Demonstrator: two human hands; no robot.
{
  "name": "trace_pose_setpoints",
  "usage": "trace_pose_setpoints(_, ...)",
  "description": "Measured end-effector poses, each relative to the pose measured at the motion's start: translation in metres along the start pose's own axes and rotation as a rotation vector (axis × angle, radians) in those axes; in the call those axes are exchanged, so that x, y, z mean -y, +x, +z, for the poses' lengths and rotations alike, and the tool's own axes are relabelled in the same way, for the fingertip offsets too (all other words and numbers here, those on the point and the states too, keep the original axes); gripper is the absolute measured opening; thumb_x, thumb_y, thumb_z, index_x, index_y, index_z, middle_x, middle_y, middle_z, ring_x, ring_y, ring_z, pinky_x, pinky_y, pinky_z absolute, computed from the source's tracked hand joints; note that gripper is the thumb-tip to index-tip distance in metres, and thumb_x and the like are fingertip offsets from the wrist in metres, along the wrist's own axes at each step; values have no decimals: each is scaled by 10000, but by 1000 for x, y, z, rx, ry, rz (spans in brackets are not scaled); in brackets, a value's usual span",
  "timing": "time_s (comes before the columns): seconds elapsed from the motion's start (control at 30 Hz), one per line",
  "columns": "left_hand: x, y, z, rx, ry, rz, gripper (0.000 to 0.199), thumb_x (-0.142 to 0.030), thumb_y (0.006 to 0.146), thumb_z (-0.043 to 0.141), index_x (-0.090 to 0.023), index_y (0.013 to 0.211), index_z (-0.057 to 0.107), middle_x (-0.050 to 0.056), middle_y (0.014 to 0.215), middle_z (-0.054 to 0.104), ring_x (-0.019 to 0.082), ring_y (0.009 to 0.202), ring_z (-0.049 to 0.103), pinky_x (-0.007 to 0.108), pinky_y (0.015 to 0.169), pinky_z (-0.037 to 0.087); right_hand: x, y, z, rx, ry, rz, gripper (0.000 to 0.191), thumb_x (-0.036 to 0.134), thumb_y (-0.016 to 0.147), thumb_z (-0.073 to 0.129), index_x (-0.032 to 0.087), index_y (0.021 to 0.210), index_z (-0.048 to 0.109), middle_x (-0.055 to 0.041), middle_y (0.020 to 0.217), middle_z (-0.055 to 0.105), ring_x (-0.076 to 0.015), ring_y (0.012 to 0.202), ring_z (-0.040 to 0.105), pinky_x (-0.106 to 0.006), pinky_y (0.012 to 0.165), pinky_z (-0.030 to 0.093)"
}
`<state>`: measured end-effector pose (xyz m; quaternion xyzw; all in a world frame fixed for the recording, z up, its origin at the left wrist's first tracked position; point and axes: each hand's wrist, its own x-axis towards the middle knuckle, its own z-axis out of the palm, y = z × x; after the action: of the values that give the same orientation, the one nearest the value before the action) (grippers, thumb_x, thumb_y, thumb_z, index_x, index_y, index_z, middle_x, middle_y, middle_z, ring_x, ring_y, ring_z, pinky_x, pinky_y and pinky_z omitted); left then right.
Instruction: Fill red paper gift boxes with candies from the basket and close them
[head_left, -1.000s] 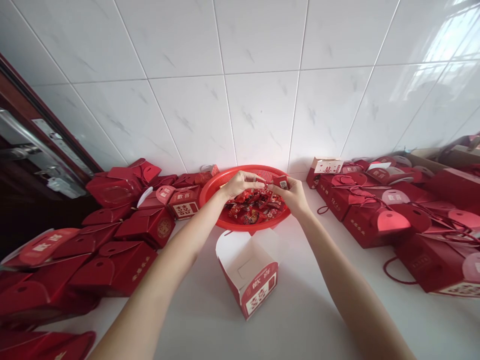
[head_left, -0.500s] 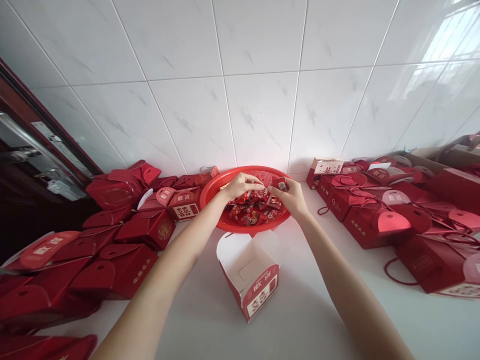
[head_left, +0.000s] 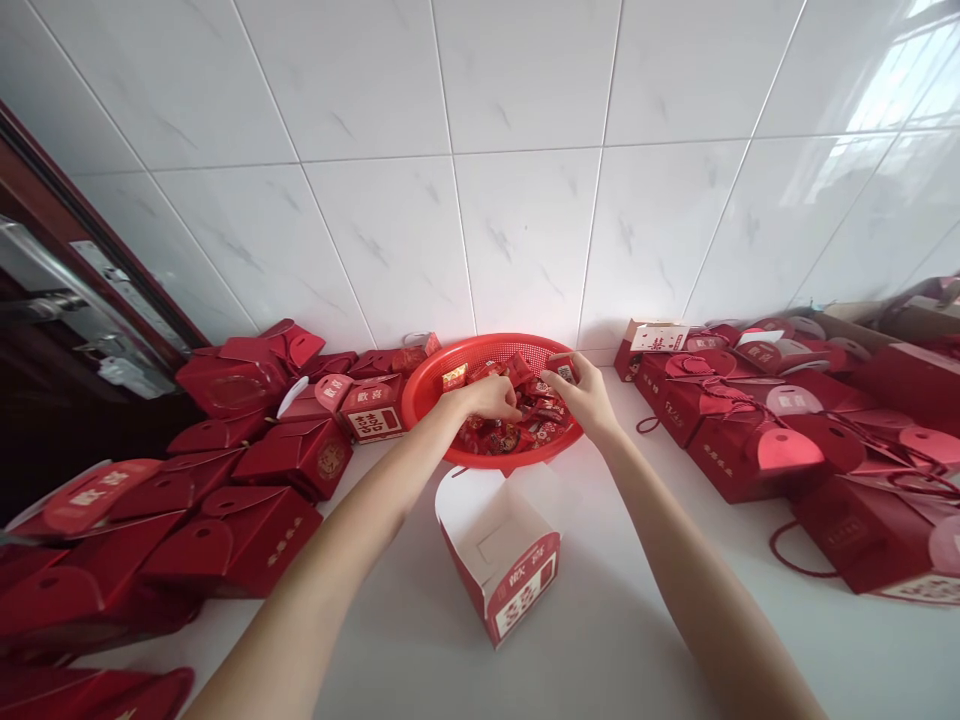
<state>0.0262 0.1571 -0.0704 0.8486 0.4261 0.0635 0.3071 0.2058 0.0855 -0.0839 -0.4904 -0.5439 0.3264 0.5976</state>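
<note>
A red plastic basket [head_left: 417,405] holds many red-wrapped candies [head_left: 544,410]. My left hand [head_left: 487,398] reaches down into it, fingers curled together among the candies; what they grip, if anything, is hidden. Over the basket's right side, my right hand [head_left: 586,395] pinches a small red packet [head_left: 562,368] with a pale printed label. In front of the basket an open red-and-white gift box [head_left: 499,560] stands on the white table, its inside facing up and nothing visible in it.
Closed red gift boxes crowd the left side, such as one with a gold emblem [head_left: 319,462]. More red boxes [head_left: 739,455] with cord handles line the right. Behind is a white tiled wall [head_left: 375,240]; a dark door [head_left: 45,330] with a metal handle stands at far left.
My left hand has moved from near the right hand, down and slightly left, into the candies. My right hand stays nearly in place with the red packet.
</note>
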Motion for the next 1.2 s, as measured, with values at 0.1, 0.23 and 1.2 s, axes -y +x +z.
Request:
trace_pose_setpoints(0.1,-2,1,2,55,20,18,98,-169,526,760,-250,580,746,-6,651,731,188,613,630,272,595,439,1,0,1,-15,-10,2,251,424,698,700,234,841,620,24,704,601,-174,631,549,-320,586,466)
trace_pose_setpoints(0.23,-3,4,4,142,40,25,208,-160,505,773,-278,675,790,-20,786,787,200,723,688,251,641,475,2,-1,1,-22,-38,-14,237,415,697,682,233,834,617,19,713,605,-175,643,545,-319,603,461)
trace_pose_setpoints(1.2,-2,6,-9,-592,-853,231,430,-408,529,914,-160,854,780,71,931,800,255,924,723,392,908,547,-6,4,-1,-121,105,-24,383,368,573,772,232,868,569,-4,775,696,-233,741,650,-385,714,514)
